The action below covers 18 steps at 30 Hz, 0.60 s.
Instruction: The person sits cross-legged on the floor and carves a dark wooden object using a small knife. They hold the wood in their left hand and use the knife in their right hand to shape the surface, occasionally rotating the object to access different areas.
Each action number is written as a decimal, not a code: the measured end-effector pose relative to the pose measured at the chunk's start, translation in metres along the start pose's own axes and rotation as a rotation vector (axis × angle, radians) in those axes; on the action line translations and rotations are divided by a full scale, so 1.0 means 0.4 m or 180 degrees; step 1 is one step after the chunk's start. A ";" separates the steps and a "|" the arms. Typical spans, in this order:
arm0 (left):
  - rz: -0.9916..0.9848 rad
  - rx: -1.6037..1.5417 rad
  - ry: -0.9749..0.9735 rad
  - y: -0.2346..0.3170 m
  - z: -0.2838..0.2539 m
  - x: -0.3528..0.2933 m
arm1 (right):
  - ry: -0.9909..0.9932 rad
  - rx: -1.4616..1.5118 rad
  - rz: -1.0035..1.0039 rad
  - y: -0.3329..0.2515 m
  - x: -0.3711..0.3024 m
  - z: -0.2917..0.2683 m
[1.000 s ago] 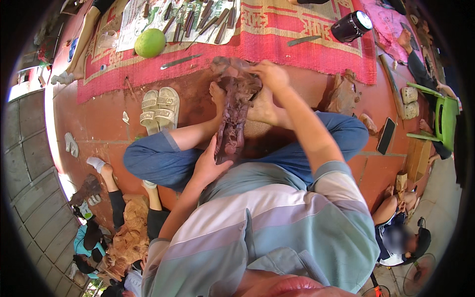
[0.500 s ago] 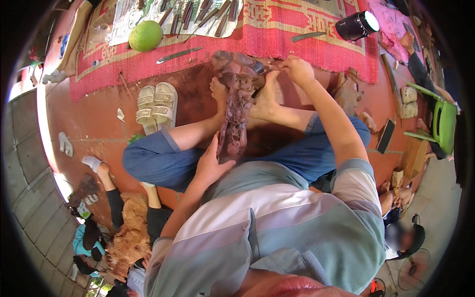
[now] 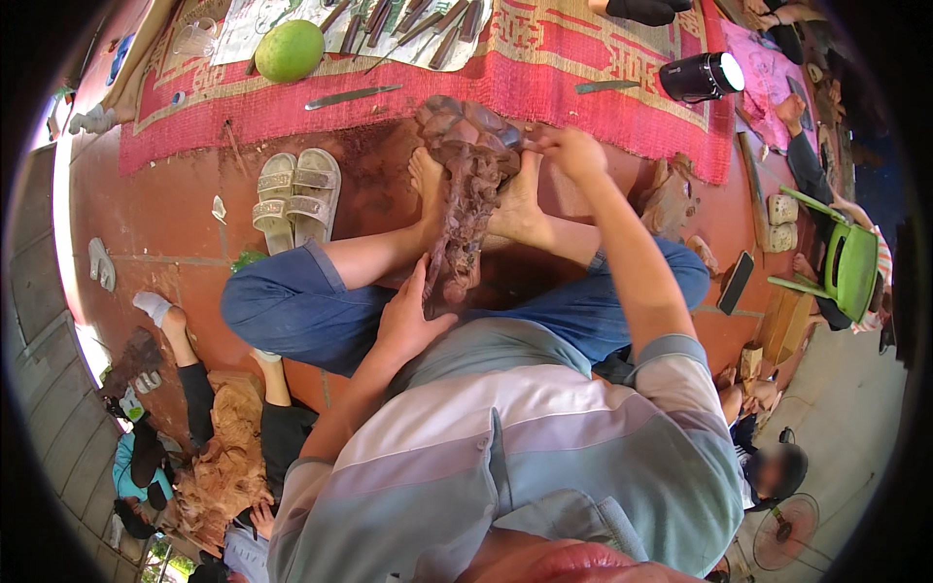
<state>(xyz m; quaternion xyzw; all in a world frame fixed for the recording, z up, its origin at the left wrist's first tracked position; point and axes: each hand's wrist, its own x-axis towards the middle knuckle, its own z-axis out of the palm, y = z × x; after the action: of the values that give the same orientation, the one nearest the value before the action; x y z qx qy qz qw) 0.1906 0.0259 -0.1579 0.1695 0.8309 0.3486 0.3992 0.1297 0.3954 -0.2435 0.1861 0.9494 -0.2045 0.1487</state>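
Note:
A dark brown wood carving lies lengthwise between my bare feet and my lap, its broad knobbly end away from me. My left hand grips its narrow near end from the left side, thumb apart from the fingers. Beside the broad far end is my right hand, its fingers pinched together at the carving's right edge. Whatever they hold is too small and blurred to name.
Carving tools lie on a sheet at the far side, near a green round fruit. A loose blade and a black jar rest on the red mat. Sandals are at left, a phone at right.
My right hand has shifted slightly left and nearer to me beside the carving's far end. My left hand keeps its grip. The view has shifted a little; a dark-clothed limb appears at the top.

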 end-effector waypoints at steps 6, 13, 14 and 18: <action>0.0030 -0.0065 0.0149 -0.011 0.013 0.001 | 0.0632 0.2803 0.0578 0.000 -0.141 -0.056; -0.0164 -0.1239 -0.0089 -0.024 -0.043 0.036 | 0.0219 0.3085 0.0944 -0.062 -0.291 0.105; -0.0195 -0.1667 -0.0069 -0.035 -0.038 0.054 | 0.0377 0.3053 0.0640 -0.078 -0.302 0.109; -0.0406 -0.2598 -0.0270 -0.048 -0.027 0.104 | 0.0788 0.2401 -0.0345 -0.206 -0.337 0.056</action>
<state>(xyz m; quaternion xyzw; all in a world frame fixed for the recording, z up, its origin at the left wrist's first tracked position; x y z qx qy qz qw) 0.1562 0.0309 -0.1894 -0.0403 0.6162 0.6167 0.4882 0.2194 0.2762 -0.1873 0.2005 0.8269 -0.5224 -0.0565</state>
